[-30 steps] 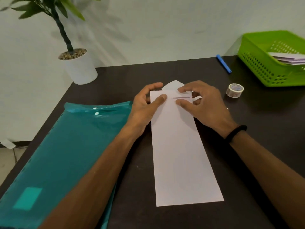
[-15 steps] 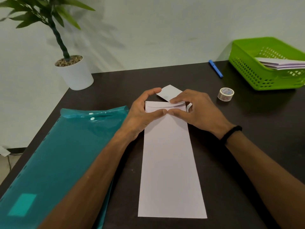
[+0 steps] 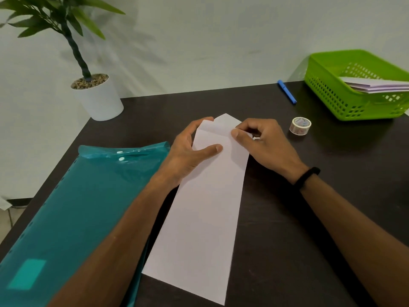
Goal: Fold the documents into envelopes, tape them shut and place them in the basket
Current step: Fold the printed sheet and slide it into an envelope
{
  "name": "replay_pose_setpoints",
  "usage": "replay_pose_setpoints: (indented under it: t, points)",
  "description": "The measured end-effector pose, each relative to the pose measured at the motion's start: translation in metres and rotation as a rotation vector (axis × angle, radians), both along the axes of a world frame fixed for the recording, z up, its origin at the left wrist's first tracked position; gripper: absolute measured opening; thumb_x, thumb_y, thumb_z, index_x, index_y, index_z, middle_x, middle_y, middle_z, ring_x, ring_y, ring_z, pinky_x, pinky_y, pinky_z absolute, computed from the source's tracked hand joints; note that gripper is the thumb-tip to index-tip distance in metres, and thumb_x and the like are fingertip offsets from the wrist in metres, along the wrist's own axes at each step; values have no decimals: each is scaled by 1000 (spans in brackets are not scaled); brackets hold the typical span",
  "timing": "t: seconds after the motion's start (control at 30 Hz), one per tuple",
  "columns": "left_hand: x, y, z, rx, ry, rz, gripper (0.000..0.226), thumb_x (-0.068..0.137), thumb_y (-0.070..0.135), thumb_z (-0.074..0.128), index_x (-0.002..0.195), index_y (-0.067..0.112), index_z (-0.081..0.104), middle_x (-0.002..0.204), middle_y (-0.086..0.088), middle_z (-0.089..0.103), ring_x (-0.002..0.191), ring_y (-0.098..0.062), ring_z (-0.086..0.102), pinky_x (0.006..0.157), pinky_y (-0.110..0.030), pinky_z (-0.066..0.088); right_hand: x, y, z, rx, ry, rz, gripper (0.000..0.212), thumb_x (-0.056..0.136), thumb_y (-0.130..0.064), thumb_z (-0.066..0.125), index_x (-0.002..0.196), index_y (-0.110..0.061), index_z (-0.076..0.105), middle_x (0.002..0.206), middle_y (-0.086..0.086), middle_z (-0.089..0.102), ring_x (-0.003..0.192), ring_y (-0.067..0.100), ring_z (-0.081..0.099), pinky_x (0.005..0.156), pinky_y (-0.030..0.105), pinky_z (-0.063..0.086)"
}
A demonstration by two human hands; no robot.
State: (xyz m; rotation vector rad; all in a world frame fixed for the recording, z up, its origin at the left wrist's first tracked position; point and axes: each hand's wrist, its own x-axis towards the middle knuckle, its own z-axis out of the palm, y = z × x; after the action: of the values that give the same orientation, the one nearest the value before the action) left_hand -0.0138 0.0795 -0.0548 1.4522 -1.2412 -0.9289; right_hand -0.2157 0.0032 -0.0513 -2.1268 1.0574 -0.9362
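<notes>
While the long paper [image 3: 205, 207] is pressed flat by the left hand [image 3: 188, 151], its top corner is pinched by the right hand [image 3: 263, 145]; folding is under way, and a sharp crease is needed next.

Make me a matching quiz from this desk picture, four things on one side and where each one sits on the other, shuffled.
Things:
1. tape roll
2. blue pen
3. folded envelopes
4. teal folder

Places:
A. inside the green basket
B. on the table's left side, beside the left arm
C. at the table's far edge, left of the basket
D. on the table right of the right hand

Pairs: 1-D, 2-C, 3-A, 4-B
</notes>
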Motion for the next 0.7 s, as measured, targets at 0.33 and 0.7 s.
replay_pose_setpoints:
  t: [0.33, 0.7]
  points:
    - [-10, 10, 5, -191, -534, 221, 78, 85, 70, 68, 151, 41, 38, 138, 13, 58, 121, -10, 58, 105, -42, 54, -3, 5, 16, 676, -539, -32, 10, 98, -16, 70, 103, -12, 78, 106, 7, 79, 96, 23, 74, 88, 41, 61]
    - [-21, 29, 27, -223, -1197, 113, 127, 56, 108, 43, 160, 50, -1, 166, -1, 24, 152, -24, 24, 122, -71, 0, -24, -24, 13, 753, -1145, -151, 27, 101, -1, 60, 128, -4, 66, 113, 14, 76, 80, 15, 73, 73, 35, 64]
